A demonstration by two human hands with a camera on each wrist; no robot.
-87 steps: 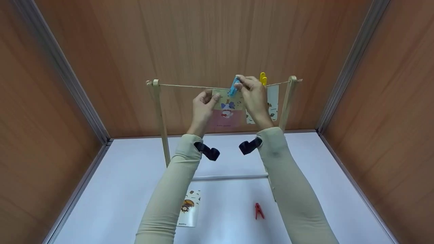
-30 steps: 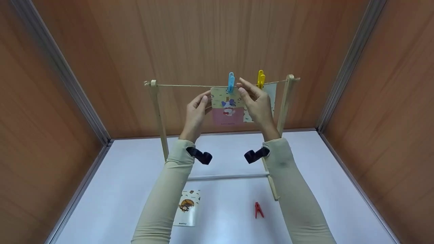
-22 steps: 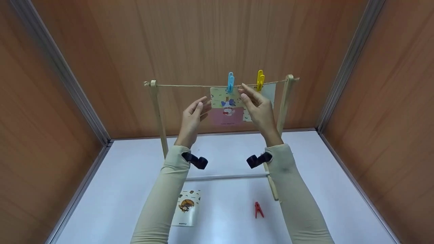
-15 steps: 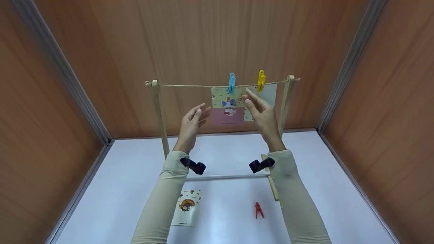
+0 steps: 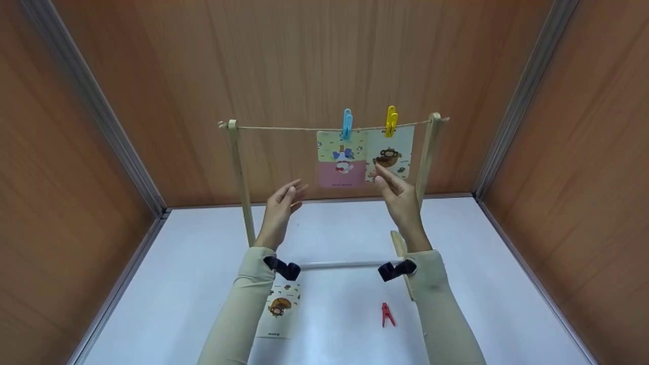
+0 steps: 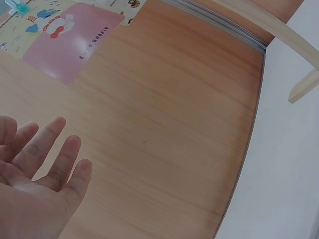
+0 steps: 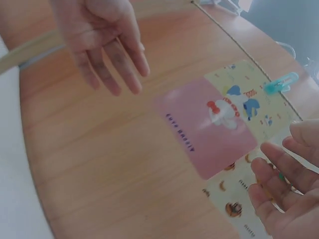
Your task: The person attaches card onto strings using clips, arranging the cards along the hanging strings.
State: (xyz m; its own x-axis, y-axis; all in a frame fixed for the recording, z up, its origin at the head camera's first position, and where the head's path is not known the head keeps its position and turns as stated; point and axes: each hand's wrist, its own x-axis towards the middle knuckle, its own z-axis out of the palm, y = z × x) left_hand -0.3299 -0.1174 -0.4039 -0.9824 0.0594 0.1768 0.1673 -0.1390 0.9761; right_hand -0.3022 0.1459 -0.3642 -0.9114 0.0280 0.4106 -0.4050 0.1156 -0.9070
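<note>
A pink and pale-yellow card (image 5: 342, 172) with a rabbit picture hangs from the string (image 5: 284, 128), pinned by a blue clothespin (image 5: 347, 124). Right of it a white monkey card (image 5: 400, 152) hangs under a yellow clothespin (image 5: 391, 121). My left hand (image 5: 281, 208), fingers relaxed and holding nothing, is below and left of the rabbit card. My right hand (image 5: 400, 203) overlaps the lower part of the monkey card in the head view; the right wrist view shows its fingers (image 7: 274, 179) loosely bent with nothing between them.
Wooden posts (image 5: 238, 182) carry the string, joined low down by a white crossbar (image 5: 339, 264). On the white table (image 5: 203, 284) lie another monkey card (image 5: 280, 312), partly behind the left sleeve, and a red clothespin (image 5: 387, 315). Wooden panels (image 5: 324, 61) enclose the space.
Earlier the right hand pinched the blue clothespin while the left held the rabbit card. Both have let go and drawn down toward the body, uncovering the monkey card; the clothespin stays on the string.
</note>
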